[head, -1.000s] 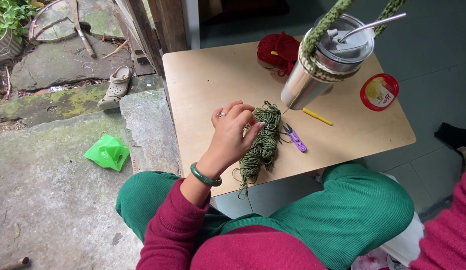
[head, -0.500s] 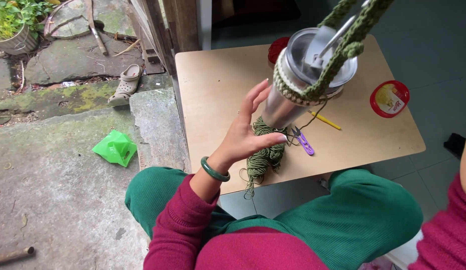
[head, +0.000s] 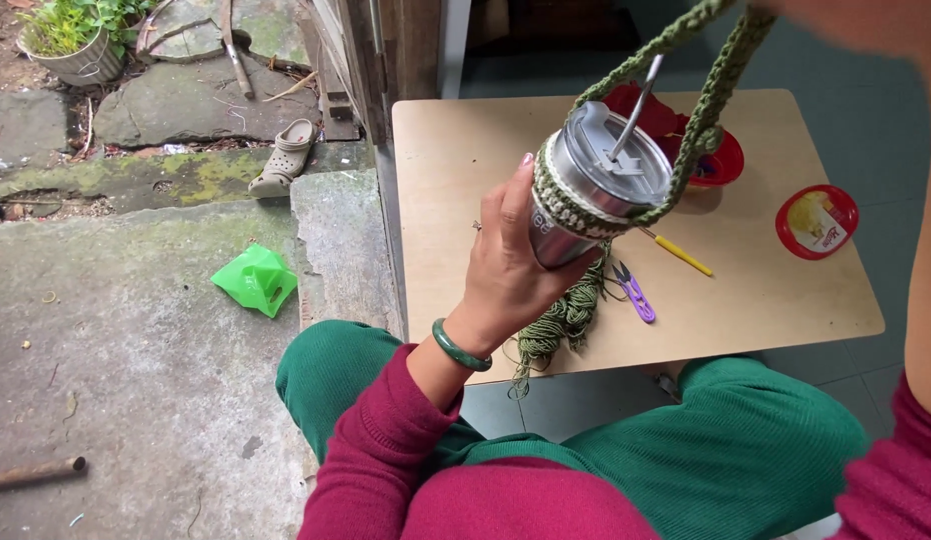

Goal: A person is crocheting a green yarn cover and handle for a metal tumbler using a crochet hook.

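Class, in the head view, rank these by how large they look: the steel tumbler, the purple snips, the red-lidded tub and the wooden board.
1. Board
2. Tumbler, though it is held up nearer the camera, which enlarges it
3. Tub
4. Snips

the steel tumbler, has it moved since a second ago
Yes. The steel tumbler stood on the wooden table near the red tub; now it is lifted off it, tilted, held in the left hand above the green yarn.
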